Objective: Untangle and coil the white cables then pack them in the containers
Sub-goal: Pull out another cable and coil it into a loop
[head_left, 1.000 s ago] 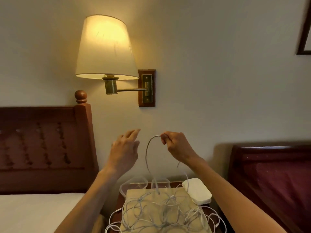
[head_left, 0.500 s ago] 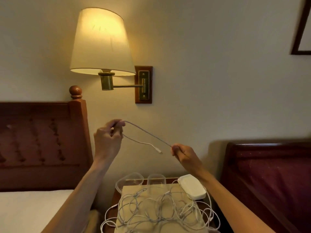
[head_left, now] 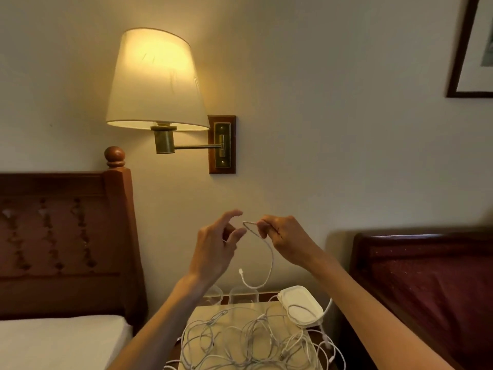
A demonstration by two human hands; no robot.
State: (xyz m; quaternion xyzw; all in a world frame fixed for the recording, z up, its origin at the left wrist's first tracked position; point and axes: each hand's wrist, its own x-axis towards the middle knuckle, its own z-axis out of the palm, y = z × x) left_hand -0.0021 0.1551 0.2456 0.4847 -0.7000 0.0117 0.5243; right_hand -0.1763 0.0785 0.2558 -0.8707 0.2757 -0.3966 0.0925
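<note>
Hands together again: our right hand (head_left: pixel 286 240) pinches the cable (head_left: pixel 269 260) loop, left hand (head_left: pixel 216 249) let go, fingers loose, so coiling's started

Warm, dim room, lit only by the glowing wall lamp (head_left: pixel 156 78), its shade nearly blown out. Shadows pool low beside the right headboard (head_left: pixel 426 276), whose top rail smears softly. Wide-angle bending curves the edges.

text: none is showing readable
lamp (head_left: pixel 156 78): no label or brand is showing
picture (head_left: pixel 473 49): print too cut off to be reading anything
lid (head_left: pixel 300 305): plain white, nothing is reading on it
cables (head_left: pixel 240 340): no markings are showing
</note>
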